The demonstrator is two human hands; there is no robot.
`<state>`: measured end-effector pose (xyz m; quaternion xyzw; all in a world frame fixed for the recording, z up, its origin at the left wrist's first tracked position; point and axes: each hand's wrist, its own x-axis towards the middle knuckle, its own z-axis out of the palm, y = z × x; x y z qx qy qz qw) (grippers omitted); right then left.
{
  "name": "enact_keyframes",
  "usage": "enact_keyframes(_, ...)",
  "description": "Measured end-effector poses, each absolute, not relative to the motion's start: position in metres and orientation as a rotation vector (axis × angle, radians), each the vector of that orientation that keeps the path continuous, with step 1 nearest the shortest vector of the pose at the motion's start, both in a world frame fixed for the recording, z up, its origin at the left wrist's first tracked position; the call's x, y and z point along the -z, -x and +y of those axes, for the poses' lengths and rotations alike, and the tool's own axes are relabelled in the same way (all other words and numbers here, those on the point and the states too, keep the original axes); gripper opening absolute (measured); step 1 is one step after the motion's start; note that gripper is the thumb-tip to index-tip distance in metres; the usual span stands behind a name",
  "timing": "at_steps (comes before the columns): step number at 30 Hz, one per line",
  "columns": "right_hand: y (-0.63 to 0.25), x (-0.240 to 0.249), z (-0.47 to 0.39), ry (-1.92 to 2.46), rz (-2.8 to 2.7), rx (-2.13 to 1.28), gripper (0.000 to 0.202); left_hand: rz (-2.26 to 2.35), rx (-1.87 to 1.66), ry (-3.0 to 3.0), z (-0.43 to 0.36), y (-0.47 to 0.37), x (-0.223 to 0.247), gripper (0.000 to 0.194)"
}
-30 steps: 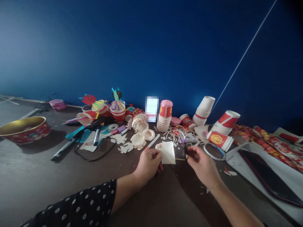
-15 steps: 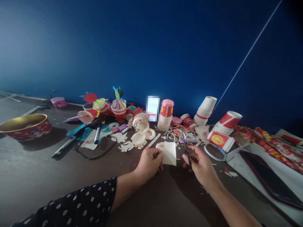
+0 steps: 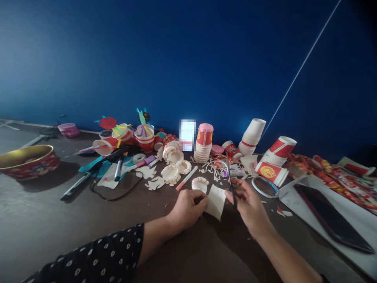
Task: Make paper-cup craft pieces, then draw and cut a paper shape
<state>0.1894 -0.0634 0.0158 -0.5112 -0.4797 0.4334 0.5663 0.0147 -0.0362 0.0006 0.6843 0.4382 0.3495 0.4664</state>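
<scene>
Low over the dark table, my left hand (image 3: 188, 210) pinches the left edge of a small pale piece of paper (image 3: 216, 201). My right hand (image 3: 249, 204) is closed around the dark handles of a pair of scissors (image 3: 232, 184), whose blades point up and away from me. The fingertips of that hand are at the paper's right edge; whether they grip it I cannot tell. Just behind the paper lies a white curved paper piece with reddish marks (image 3: 200, 183). A marker with an orange-red barrel (image 3: 186, 179) rests beyond my left hand.
Cut white paper shapes (image 3: 171, 173) and paper strips (image 3: 216, 167) lie behind my hands. Stacked paper cups (image 3: 203, 147) stand along the blue wall. A phone (image 3: 332, 216) lies at right on white card, a gold-lined bowl (image 3: 29, 161) at far left, and a tape roll (image 3: 265, 187) nearer.
The paper has tilted and shifted right, toward my right hand. The curved white piece behind it shows more fully. The whole view has slid slightly, with background things a little further left.
</scene>
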Motion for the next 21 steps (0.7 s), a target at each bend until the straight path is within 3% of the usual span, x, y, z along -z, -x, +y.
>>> enact_keyframes(17, -0.1878, -0.0204, -0.0695, 1.123, -1.0, -1.405, 0.036, 0.997, -0.826, -1.53, -0.0315, -0.0129, -0.0005, 0.013)
enact_keyframes(21, -0.1882, -0.0172, -0.0682, 1.164, -0.937, -1.351, 0.037, 0.98, -0.826, -1.542, -0.0304, -0.0131, 0.0018, 0.014)
